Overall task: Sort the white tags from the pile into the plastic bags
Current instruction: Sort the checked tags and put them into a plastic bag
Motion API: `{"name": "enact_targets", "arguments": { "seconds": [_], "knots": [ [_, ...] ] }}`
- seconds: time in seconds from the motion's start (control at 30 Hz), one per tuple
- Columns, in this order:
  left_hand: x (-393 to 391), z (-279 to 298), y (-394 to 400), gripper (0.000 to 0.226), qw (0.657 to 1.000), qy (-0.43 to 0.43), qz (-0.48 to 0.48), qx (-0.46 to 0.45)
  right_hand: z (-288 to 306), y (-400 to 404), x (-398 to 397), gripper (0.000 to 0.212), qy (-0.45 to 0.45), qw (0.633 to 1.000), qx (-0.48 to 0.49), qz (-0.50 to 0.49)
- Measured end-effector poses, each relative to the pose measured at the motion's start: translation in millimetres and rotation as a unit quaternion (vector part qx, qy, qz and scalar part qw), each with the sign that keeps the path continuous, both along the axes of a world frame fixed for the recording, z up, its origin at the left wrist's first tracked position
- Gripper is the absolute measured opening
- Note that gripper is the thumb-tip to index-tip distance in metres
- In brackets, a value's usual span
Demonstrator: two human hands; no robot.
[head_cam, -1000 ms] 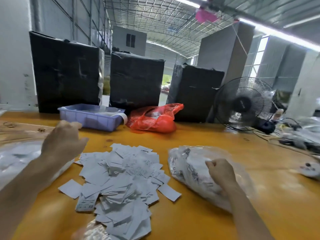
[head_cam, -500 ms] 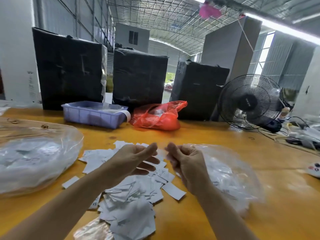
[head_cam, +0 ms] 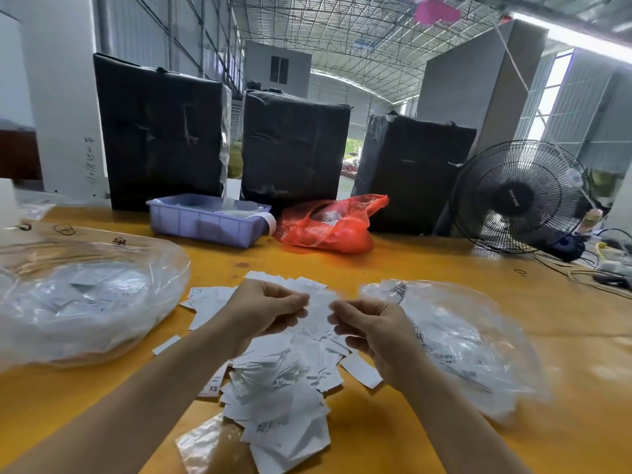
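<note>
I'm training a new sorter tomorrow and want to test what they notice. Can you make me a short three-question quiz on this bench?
1. True or false: both hands are over the tag pile, between the two clear bags.
2. What stands furthest right at the back of the table? A) lavender bin B) red bag C) black fan
3. Fill in: the size printed on the tag by the left forearm reads ____.

Key
1. True: the left hand and right hand meet over the pile, with the left clear bag and right clear bag on either side.
2. C: the black fan is right of the red bag and lavender bin.
3. XS, on that tag.
</note>
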State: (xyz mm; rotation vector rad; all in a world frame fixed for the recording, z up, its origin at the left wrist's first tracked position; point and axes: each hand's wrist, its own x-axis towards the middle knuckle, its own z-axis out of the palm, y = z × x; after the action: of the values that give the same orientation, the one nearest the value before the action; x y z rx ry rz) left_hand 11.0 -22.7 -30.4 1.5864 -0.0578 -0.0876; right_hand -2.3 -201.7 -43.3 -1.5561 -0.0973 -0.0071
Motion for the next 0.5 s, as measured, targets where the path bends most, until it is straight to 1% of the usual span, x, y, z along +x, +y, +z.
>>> {"name": "enact_targets", "arguments": {
  "seconds": [0.1,0.2,0.3,0.37,0.43,0.5],
  "knots": [
    [1.2,-0.4,1.3,0.012,1.000,0.013,-0.026,0.003,2.7,0.3,-2.1,0.021,-0.014,1.000,-0.010,-0.011],
    [0.5,0.2,1.1,0.016,0.998,0.029,-0.061,-0.005,3.3,0.4,-2.8,0.026,-0.025,1.000,-0.013,-0.012],
    [-1.0,0.6,0.7,0.033,0.996,0.039,-0.078,-0.010,1.4,0.4,-1.5,0.027,-0.035,0.999,-0.021,-0.006],
    [-1.4,0.3,1.3,0.044,0.995,0.020,-0.099,0.027,0.0,0.7,-1.2,0.024,-0.044,0.999,-0.026,0.013],
    [-1.8,0.2,2.7,0.054,0.986,-0.023,-0.140,0.083,-1.4,1.1,-0.9,0.022,-0.050,0.997,-0.032,0.047],
    [-2.1,0.8,3.2,0.060,0.976,-0.063,-0.177,0.106,-2.1,1.8,-0.6,0.024,-0.052,0.994,-0.046,0.081]
  ]
}}
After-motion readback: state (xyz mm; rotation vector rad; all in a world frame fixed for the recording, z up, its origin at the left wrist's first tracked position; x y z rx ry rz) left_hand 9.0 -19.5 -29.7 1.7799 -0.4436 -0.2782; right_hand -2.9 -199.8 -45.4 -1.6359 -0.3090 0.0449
